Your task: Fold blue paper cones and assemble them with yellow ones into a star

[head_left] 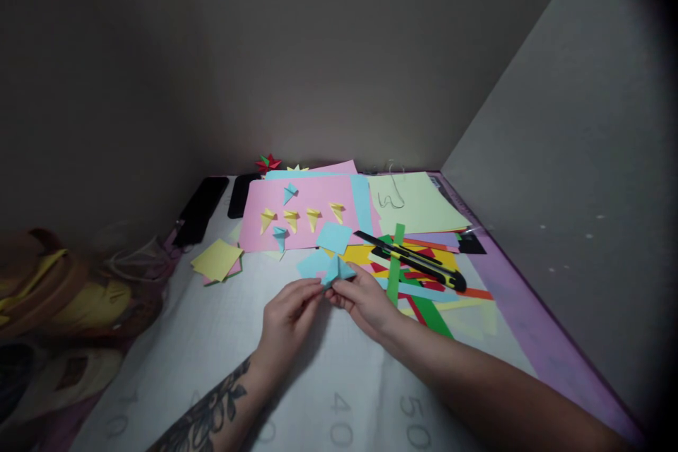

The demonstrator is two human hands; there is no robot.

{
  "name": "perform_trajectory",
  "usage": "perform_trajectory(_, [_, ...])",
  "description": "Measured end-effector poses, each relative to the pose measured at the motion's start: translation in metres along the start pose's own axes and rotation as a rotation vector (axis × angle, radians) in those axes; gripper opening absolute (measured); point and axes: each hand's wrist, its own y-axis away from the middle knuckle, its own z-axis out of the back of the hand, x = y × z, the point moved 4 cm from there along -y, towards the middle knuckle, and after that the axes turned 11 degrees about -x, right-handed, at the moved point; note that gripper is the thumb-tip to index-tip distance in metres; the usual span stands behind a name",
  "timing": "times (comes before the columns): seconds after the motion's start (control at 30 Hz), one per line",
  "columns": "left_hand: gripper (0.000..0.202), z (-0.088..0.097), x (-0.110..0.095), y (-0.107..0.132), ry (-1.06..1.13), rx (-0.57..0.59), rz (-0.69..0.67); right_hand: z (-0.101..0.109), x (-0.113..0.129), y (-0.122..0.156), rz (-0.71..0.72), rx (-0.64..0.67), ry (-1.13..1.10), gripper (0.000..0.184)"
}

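Between my two hands is a small folded piece of light blue paper (337, 268), with a raised crease near its middle. My left hand (293, 307) pinches its left corner between thumb and fingers. My right hand (365, 300) grips its right side, thumb on top and fingers curled below. Just beyond lies a flat blue paper square (335, 236), with more blue paper (312, 263) partly behind the held piece. On a pink sheet (331, 191) further back rest several folded yellow pieces (291, 220) and two folded blue ones (280, 236).
To the right, box cutters (429, 270) lie on a heap of coloured paper strips (434, 318). A stack of paper squares (217, 261) sits at left, near dark phone-like slabs (204, 208). A pale green sheet (424, 201) and a red folded star (269, 164) are at the back.
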Motion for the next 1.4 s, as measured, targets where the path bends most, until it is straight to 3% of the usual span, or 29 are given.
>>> perform_trajectory(0.27, [0.014,-0.003,0.003,-0.002,0.022,-0.026,0.08,-0.001,-0.002,0.001,0.004,0.046,-0.009,0.026])
perform_trajectory(0.63, [0.01,-0.003,0.012,-0.004,0.105,-0.076,0.378,-0.003,-0.006,0.003,-0.013,0.076,-0.004,0.03])
perform_trajectory(0.77, [0.008,-0.002,0.013,-0.004,0.078,-0.103,0.355,-0.004,-0.004,0.005,-0.001,0.08,0.02,0.029])
perform_trajectory(1.0, [0.009,0.003,0.003,-0.008,-0.01,-0.141,0.127,-0.006,-0.007,0.005,-0.003,0.07,0.051,0.033])
perform_trajectory(1.1, [0.007,0.005,0.003,-0.009,-0.017,-0.134,0.079,-0.002,0.0,0.005,0.194,0.074,0.209,0.032])
perform_trajectory(1.2, [0.009,0.004,0.003,-0.01,-0.016,-0.083,0.067,0.004,0.019,0.011,0.634,-0.028,0.472,0.046])
perform_trajectory(1.27, [0.01,0.002,0.002,-0.009,-0.007,-0.043,0.085,0.003,0.027,0.017,0.846,-0.033,0.658,0.041])
perform_trajectory(1.4, [0.009,-0.003,0.003,-0.006,0.051,0.006,0.238,-0.001,0.031,0.018,0.89,0.035,0.847,0.009])
